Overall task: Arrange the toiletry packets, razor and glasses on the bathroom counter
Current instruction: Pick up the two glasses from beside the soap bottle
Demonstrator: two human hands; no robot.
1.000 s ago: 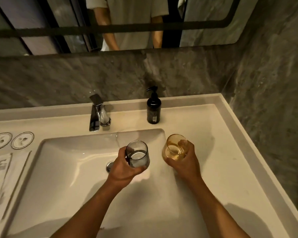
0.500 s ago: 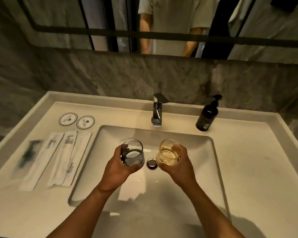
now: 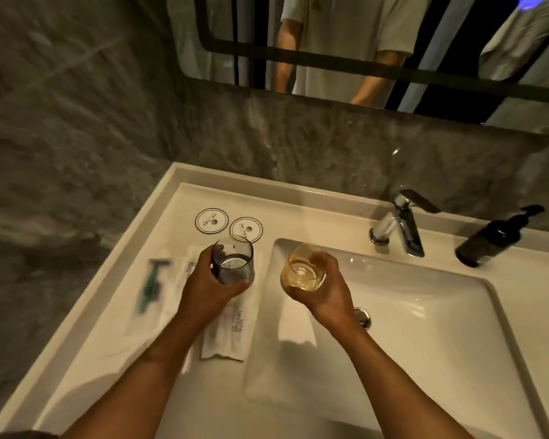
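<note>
Green razor lengthwise front-to-back on counter, head toward wall.

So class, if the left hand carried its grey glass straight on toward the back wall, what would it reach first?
Probably the nearer round coaster, just beyond the grey glass in the left hand; height above it is unclear.

We see the left hand covering the near side of the grey glass and much of the white packets lying under it, whose print is too blurred to read. The razor is smeared by motion, so its head shows only as a vague bar, and it may sit inside a clear wrapper. The bench runs out of the picture at the bottom and right, and the dark bottle is a streak.
</note>
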